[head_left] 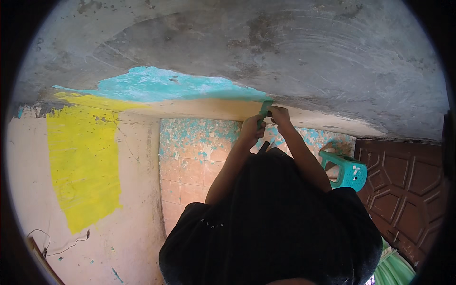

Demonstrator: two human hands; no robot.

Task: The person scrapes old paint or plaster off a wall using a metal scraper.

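My left hand (251, 129) is closed around a flat green hand tool (265, 109), which looks like a scraper. The curled fingers of my right hand (280, 116) meet the tool's upper part from the right. Its upper end reaches the lower right tip of a turquoise painted patch (167, 85) on the wall. Above that patch the wall is bare grey plaster (320, 64). A cream painted strip (210, 108) runs below it, behind the tool. My fingers hide part of the tool.
Turquoise and cream flakes litter the tiled floor (192, 156). A turquoise plastic stool (351, 174) stands at right, before a brown panelled door (399, 185). The left wall (139, 199) bears a yellow painted patch (85, 164) and a loose wire (67, 247). Green cloth (395, 267) lies at lower right.
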